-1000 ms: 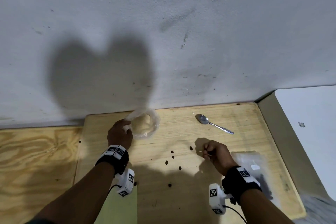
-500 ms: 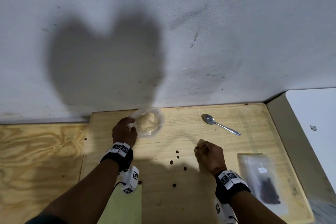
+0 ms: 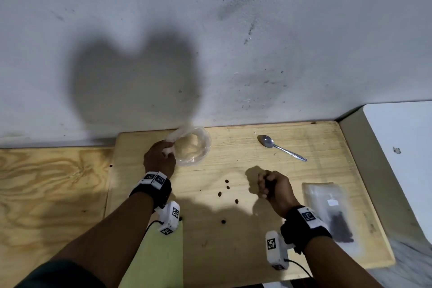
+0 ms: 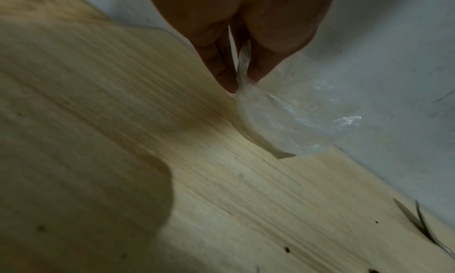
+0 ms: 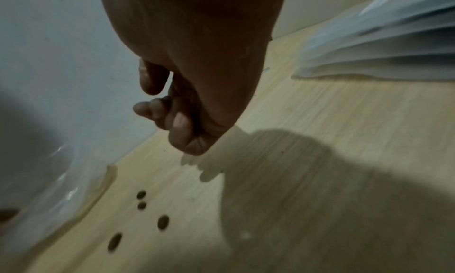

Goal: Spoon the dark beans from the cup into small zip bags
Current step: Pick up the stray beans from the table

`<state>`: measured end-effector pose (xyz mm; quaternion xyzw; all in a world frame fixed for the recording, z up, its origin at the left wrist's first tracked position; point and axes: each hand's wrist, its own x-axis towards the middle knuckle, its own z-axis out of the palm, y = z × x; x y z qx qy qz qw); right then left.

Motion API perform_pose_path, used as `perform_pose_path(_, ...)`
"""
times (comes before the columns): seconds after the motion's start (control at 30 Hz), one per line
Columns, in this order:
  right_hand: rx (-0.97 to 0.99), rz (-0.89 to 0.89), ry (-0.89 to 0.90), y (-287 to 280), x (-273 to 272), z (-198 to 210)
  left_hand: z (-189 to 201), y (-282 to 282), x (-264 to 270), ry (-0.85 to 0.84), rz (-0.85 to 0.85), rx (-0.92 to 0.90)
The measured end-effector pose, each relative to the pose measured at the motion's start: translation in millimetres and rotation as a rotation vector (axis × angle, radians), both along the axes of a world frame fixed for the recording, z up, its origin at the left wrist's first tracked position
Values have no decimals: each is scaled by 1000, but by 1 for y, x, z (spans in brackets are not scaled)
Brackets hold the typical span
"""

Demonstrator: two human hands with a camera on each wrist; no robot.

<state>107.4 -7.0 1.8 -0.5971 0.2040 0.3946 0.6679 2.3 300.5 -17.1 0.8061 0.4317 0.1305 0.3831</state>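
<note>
My left hand [image 3: 161, 159] [image 4: 242, 82] pinches the rim of a clear, thin plastic cup [image 3: 198, 147] [image 4: 295, 117] at the back of the wooden board [image 3: 238, 145], next to the wall. No beans show inside the cup. My right hand [image 3: 266, 184] [image 5: 172, 117] hovers over the board's middle, fingers curled into a fist; what it holds is hidden. Several loose dark beans [image 3: 228, 187] [image 5: 162, 221] lie between my hands. A metal spoon [image 3: 280, 147] [image 4: 423, 224] lies untouched at the back right. A zip bag [image 3: 332, 213] with dark beans lies flat on the right.
A grey-white wall [image 3: 233, 54] rises right behind the board. A lower plywood surface [image 3: 46, 194] lies to the left, and a white surface [image 3: 402, 147] to the right. A pale green sheet [image 3: 159, 255] lies under my left wrist at the board's front edge.
My right hand lifted off the board and closed into a fist, drifting left. The bean that lay at its fingertips is gone from the board. My left hand kept its pinch on the cup.
</note>
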Motion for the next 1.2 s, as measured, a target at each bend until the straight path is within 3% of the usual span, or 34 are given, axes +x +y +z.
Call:
perform_pose_path(0.1,-155,147,-88,1,-14,1,0,-2,-5,-12,19,-10)
perform_pose_path(0.3,-444,544,-580,3,-55,-29,3,-4,-19,9,48,-27)
perform_pose_path(0.47,-541,500,-639,8,-71,-42,4,-3,-31,-12,67,-30)
perform_pose_path(0.63,-440,474,-628,8,-79,-48,5,0,-39,-25,53,-8)
perform_pose_path(0.9,-490,684,-634,9,-69,-36,8,-4,-42,181,-190,102)
perform_pose_path(1.03,-581,879,-760,6,-67,-37,7,-4,-40,224,-209,111)
perform_pose_path(1.2,-592,891,-774,5,-64,-31,6,-4,-37,242,-222,99)
